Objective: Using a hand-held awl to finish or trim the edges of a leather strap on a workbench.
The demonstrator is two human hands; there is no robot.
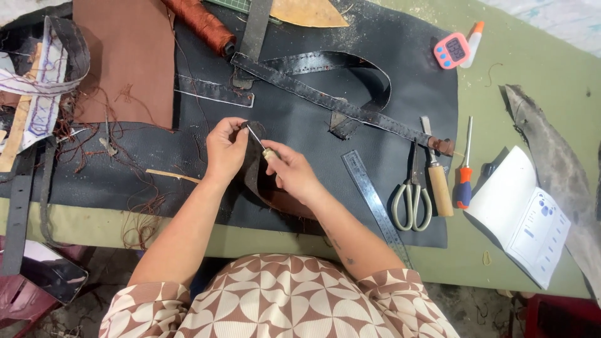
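— Leather piece (pixel 253 169), dark and curved: where does it sit?

— Near the middle of the front edge of the surface (pixel 513 81), on the black mat (pixel 300 134). It bends up between the two hands, brown on its inner face.

— What do the hands do with it?

— The left hand (pixel 224 150) has its fingers pressed together on the top edge of the piece, pinching it. The right hand (pixel 291 169) has its fingers closed round the pale handle of a stitching awl (pixel 260 143), whose thin metal tip touches the leather just beside the left thumb.

— And around them?

— A long black strap (pixel 325 100) with stitched edges runs slantwise across the mat towards the right edge. A steel ruler (pixel 374 200) lies just right of the right forearm. Beyond it come scissors (pixel 412 191), a wooden-handled tool (pixel 436 178) and a screwdriver (pixel 464 175) with an orange and blue handle, all side by side. A white sheet of paper (pixel 519 216) lies near the front right corner.

— Anything at the back?

— A spool of rust-brown thread (pixel 200 22) near the back edge, a brown leather sheet (pixel 128 56) to its left, and a small pink timer (pixel 451 50) towards the back right. Loose brown threads (pixel 134 200) trail over the left part of the mat.
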